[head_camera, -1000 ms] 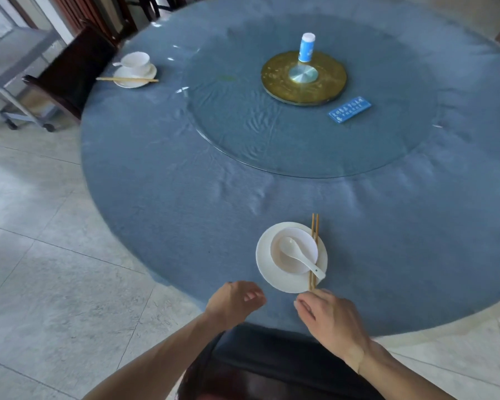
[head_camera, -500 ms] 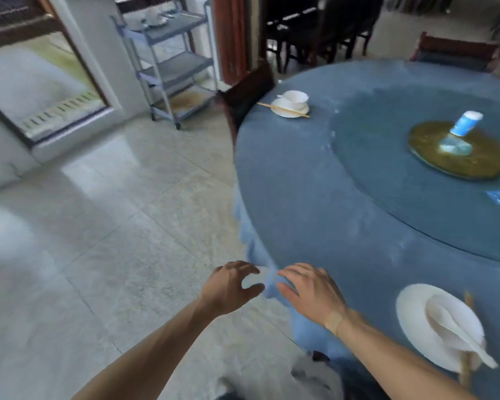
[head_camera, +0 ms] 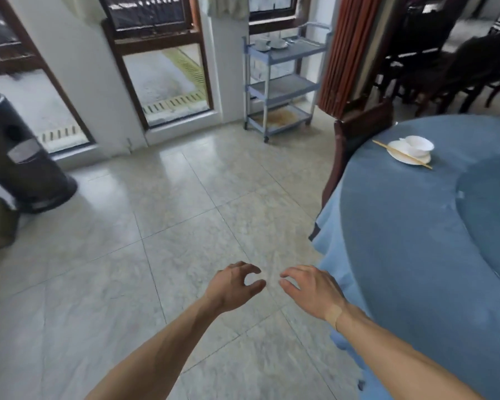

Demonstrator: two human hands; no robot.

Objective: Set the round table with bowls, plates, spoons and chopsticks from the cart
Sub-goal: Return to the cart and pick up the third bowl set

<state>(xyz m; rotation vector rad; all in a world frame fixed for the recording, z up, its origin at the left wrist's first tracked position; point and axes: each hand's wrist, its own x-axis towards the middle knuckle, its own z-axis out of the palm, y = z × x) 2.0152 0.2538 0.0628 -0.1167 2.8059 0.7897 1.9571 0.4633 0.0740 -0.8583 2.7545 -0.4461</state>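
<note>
Far off by the window, a blue-grey cart point(head_camera: 280, 82) with three shelves; on its top shelf, pale crockery point(head_camera: 270, 44), blurred, looking like bowls on plates, count not clear. Lower two shelves: contents not readable, only a brownish stain on the bottom one.

At right, the round table point(head_camera: 416, 255) under a blue cloth, with a darker glass disc point(head_camera: 491, 215) set in its middle. Near the far edge, one place setting: a white plate point(head_camera: 399, 155) carrying a white bowl point(head_camera: 419, 145), with chopsticks point(head_camera: 401, 154) laid slantwise across the plate, their ends jutting past its rim on both sides. Inside of the bowl hidden; a small white piece at its left rim, perhaps a spoon handle, too small to tell. Just behind that setting, a dark wooden chair point(head_camera: 358, 131) pushed against the table.

Low in the middle, both hands out over the tiled floor point(head_camera: 127, 255), near each other but not touching. Left hand point(head_camera: 233, 290): fingers loosely curled, thumb and forefinger bent toward each other with a gap between, nothing in them. Right hand point(head_camera: 312, 290): palm down, fingers point(head_camera: 290, 274) slightly bent and relaxed, holding nothing, just beside the hanging cloth; a pale plaster at the wrist.

At left, a dark cylindrical appliance point(head_camera: 18, 160) standing on the floor by the glass doors.
</note>
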